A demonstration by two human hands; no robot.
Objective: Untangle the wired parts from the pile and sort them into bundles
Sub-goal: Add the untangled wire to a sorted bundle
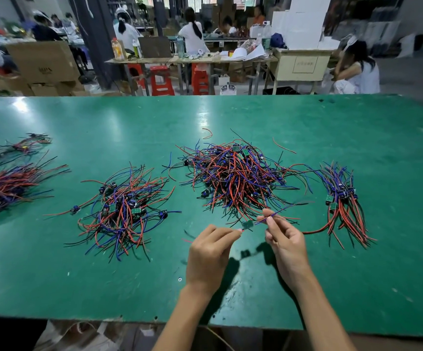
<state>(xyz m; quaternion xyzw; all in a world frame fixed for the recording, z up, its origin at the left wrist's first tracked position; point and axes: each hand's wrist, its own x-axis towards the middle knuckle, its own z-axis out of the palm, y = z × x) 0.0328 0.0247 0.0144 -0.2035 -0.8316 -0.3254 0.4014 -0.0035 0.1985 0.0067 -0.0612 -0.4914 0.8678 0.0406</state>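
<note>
One wired part, a small green board point(247, 224) with thin wires, hangs above the green table between my hands. My left hand point(209, 254) pinches its red wire end at the left. My right hand point(285, 239) pinches its blue and black wires at the right. Just behind lies the big tangled pile point(233, 173) of red, blue and black wired parts. A neat bundle point(342, 198) lies to the right of the pile, with its wires running toward me. A looser heap point(124, 206) lies to the left.
Two more bundles of wires point(0, 188) sit at the table's left edge. A few stray wire offcuts point(284, 145) lie behind the pile. The green table point(256, 300) ends close to me. People work at benches beyond the far edge.
</note>
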